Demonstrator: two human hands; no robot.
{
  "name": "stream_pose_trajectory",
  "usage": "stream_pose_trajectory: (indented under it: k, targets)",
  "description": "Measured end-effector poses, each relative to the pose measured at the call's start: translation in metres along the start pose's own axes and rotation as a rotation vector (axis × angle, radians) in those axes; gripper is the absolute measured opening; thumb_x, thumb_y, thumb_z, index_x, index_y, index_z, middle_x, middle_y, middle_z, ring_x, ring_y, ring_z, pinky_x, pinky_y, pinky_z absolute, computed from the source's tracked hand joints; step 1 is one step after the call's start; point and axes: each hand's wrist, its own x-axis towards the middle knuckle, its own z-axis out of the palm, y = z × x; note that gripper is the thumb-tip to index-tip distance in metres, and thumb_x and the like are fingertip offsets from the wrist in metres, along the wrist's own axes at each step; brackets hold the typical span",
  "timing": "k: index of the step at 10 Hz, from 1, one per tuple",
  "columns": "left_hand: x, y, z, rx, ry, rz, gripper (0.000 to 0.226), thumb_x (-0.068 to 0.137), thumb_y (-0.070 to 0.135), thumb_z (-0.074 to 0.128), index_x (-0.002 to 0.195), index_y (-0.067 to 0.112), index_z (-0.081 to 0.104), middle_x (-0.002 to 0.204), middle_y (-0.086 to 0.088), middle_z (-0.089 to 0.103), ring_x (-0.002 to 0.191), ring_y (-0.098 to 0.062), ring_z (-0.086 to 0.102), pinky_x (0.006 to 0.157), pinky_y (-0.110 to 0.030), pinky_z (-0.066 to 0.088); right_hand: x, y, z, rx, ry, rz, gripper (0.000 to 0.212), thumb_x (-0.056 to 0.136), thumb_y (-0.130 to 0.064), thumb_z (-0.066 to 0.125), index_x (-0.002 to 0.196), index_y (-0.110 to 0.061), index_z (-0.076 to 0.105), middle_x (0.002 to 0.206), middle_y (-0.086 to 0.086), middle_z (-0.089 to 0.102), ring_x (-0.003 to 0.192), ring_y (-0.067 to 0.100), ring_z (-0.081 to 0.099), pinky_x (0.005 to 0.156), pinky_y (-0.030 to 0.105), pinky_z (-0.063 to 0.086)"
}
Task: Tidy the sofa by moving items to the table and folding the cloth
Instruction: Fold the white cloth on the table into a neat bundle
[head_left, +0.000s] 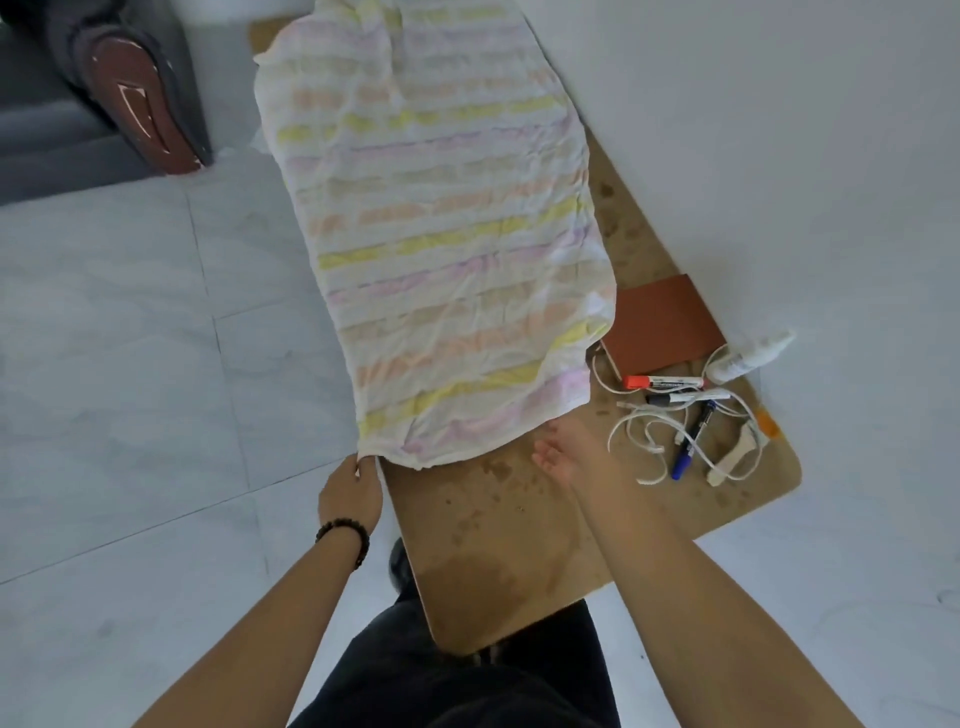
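Pale tiled floor (130, 364); white wall (779, 130) right; grey sofa (31, 130) upper left.

No readable text; only blurred, illegible print on the red-capped marker (670, 383).

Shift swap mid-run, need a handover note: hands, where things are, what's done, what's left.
Left hand: pinches the near left corner of the striped cloth at the table edge.
Right hand: open, by the cloth's near edge, holding nothing.
Cloth: spread flat along the table.
Done: notebook, markers, cable and bottle sit on the table, right of the cloth.
Left: fold the cloth. The sofa is only partly in view, so check it for leftovers.
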Motion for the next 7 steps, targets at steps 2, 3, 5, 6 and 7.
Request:
stream_pose_trajectory:
  k: [2, 3, 5, 6, 7]
  targets:
    - [-0.019, 0.001, 0.019, -0.276, 0.051, -0.162, 0.030, 0.102, 0.026, 0.037, 0.103, 0.010, 0.062, 0.091, -0.007, 0.069, 0.085, -0.026, 0.068, 0.080, -0.041, 0.055, 0.027, -0.029, 0.013, -0.050, 0.079, -0.152, 0.014, 0.091, -0.021, 0.058, 0.101, -0.012, 0.063, 0.095, 0.006, 0.061, 0.075, 0.018, 0.060, 0.070, 0.032, 0.053]
    - [-0.029, 0.007, 0.020, -0.530, 0.200, -0.287, 0.028, 0.102, 0.019, 0.039, 0.113, 0.006, 0.062, 0.099, -0.010, 0.071, 0.086, -0.023, 0.069, 0.069, -0.034, 0.053, 0.035, -0.050, 0.011, 0.234, -0.048, -0.086, 0.009, 0.092, -0.006, 0.052, 0.089, -0.011, 0.059, 0.089, 0.004, 0.057, 0.076, 0.014, 0.059, 0.071, 0.026, 0.051]
    - [-0.048, 0.026, 0.035, -0.953, 0.344, -0.397, 0.033, 0.094, 0.013, 0.060, 0.126, 0.005, 0.058, 0.109, -0.013, 0.071, 0.092, -0.022, 0.070, 0.068, -0.028, 0.052, 0.046, -0.082, -0.016, 0.194, -0.159, 0.107, 0.031, 0.091, -0.024, 0.065, 0.117, -0.012, 0.052, 0.112, 0.008, 0.050, 0.079, 0.018, 0.053, 0.075, 0.027, 0.054]
    - [-0.058, 0.039, 0.042, -1.052, 0.431, -0.414, 0.035, 0.092, 0.002, 0.059, 0.126, 0.003, 0.057, 0.116, -0.016, 0.068, 0.099, -0.024, 0.069, 0.069, -0.027, 0.052, 0.042, -0.081, -0.021, -0.083, -0.230, 0.088, 0.046, 0.093, -0.030, 0.062, 0.132, -0.010, 0.050, 0.090, 0.001, 0.051, 0.083, 0.021, 0.057, 0.082, 0.037, 0.051]
    - [-0.070, 0.054, 0.041, -1.133, 0.509, -0.403, 0.037, 0.091, -0.005, 0.056, 0.127, 0.003, 0.056, 0.115, -0.017, 0.066, 0.096, -0.022, 0.068, 0.075, -0.027, 0.052, 0.046, -0.081, -0.020, -0.177, -0.268, 0.055, 0.049, 0.095, -0.033, 0.060, 0.136, -0.008, 0.050, 0.088, -0.001, 0.051, 0.116, 0.027, 0.059, 0.085, 0.035, 0.046]
